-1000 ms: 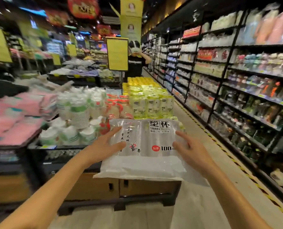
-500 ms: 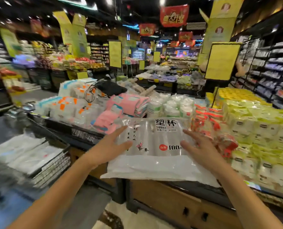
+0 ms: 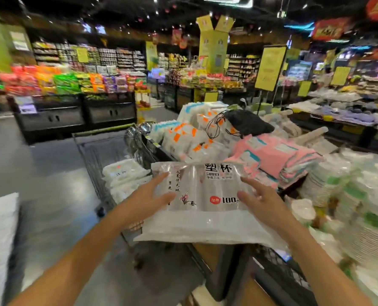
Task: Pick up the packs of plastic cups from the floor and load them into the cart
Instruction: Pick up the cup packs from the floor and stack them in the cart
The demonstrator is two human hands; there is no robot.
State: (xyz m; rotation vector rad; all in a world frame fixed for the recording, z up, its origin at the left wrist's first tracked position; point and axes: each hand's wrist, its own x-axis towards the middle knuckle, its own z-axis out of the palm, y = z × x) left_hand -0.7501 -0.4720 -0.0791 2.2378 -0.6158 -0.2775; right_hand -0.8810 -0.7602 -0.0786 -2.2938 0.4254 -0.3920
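Clear plastic pack of cups (image 3: 205,195) is hanging near the cart (image 3: 95,155) as I'm pressing it between straight-fingered left hand (image 3: 148,195) and right hand (image 3: 263,202), risking, I judge, the slick film slipping free.

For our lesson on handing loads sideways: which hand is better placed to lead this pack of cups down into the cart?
Left, probably. The left hand presses the pack on its edge nearest the cart, just above its basket; the right hand sits on the side over the display table.

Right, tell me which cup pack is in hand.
The pack printed 100, carried between left hand and right hand; the other packs lie in the cart.
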